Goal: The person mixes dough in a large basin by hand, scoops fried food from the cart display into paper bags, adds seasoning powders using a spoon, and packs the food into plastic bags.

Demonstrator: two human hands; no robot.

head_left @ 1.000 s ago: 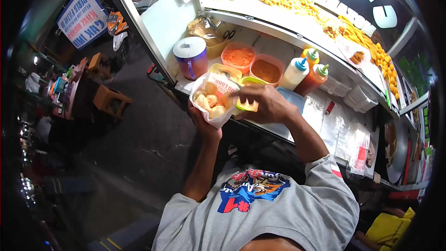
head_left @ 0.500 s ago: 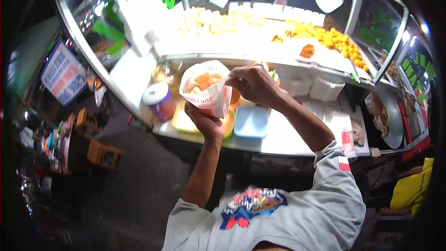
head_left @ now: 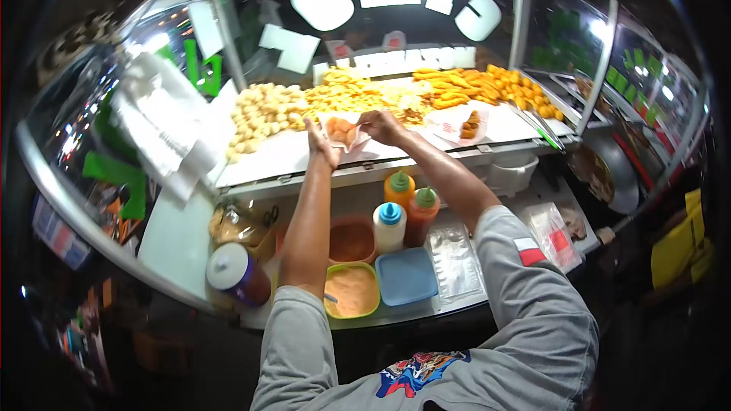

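A white paper bag (head_left: 355, 140) with pinkish-orange fried pieces (head_left: 340, 131) in its mouth is over the front edge of the display tray. My left hand (head_left: 324, 147) supports the bag from its left side, fingers up along the paper and the palm against it. With its fingertips, my right hand (head_left: 386, 128) pinches the bag's right edge. Behind the bag lie golden fried strips (head_left: 358, 95), and pale round balls (head_left: 263, 110) are heaped to the left. Another white paper bag (head_left: 454, 123) with brown fried pieces lies on the tray at the right.
Below the tray stand squeeze bottles (head_left: 389, 228), a yellow-green tub of orange sauce (head_left: 352, 293), a blue-lidded container (head_left: 407, 276) and a purple jar (head_left: 237, 274). Tongs (head_left: 542, 128) rest at the tray's right end. A metal pan (head_left: 613, 175) is farther right.
Both hands have moved forward with the paper bag, from above the front counter to the edge of the display tray. The camera view has shifted, showing more of the bottles and tubs.
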